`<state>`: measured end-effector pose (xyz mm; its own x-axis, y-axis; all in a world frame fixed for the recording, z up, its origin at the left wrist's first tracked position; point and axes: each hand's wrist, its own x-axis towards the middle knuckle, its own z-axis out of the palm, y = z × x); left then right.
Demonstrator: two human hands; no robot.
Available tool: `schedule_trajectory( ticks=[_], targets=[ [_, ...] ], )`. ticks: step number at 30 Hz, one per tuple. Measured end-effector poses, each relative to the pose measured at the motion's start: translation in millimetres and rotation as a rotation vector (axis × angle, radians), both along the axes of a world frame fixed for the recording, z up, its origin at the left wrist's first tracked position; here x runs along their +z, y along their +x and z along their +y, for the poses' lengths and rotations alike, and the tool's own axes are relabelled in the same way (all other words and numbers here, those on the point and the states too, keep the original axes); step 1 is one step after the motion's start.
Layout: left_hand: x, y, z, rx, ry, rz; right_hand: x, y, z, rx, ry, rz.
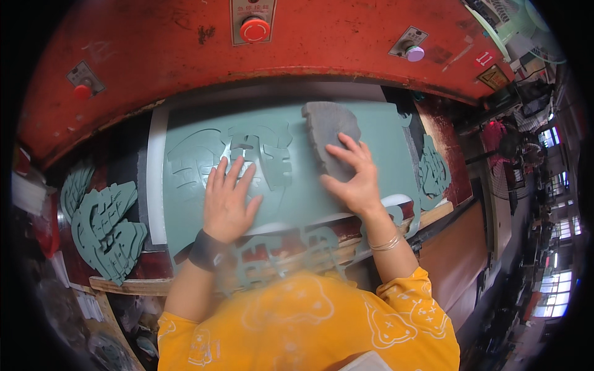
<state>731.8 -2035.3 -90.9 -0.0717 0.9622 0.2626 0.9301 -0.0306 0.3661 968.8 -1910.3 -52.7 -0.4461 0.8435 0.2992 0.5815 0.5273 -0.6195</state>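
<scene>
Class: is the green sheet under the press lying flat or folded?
Flat: the green sheet lies spread on the bed, left hand pressing it.

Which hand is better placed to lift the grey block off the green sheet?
Right. The right hand already lies on the grey block, fingers spread over its lower edge. The left hand rests flat on the green sheet, apart from the block.

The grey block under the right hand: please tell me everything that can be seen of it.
The grey, rough-surfaced block with a wavy outline looks like foam or a padded cutting die; which one is unclear. It lies flat on the grey-green sheet, at its upper middle, just under the red press head. Its far end is rounded and its left edge notched. The right hand rests spread on its near end, fingers pointing up-left. Nothing else touches it.
</scene>
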Motion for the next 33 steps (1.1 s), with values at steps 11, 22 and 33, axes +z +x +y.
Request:
schedule_trajectory(
  ticks=[11,22,33],
  targets=[
    [6.5,0.8,0.5,0.018,-0.035,-0.095,-17.1,-27.3,-3.8,-0.026,0.144,-0.207],
    [10.6,90.1,-84.5,-0.231,-0.147,-0.782,-20.6,-11.1,14.7,-0.176,0.432,0.54],
    [-29.5,111.5,-101.6,-0.111,0.112,-0.405,56.3,72.0,61.9,-0.443,0.746,0.572]
  ],
)
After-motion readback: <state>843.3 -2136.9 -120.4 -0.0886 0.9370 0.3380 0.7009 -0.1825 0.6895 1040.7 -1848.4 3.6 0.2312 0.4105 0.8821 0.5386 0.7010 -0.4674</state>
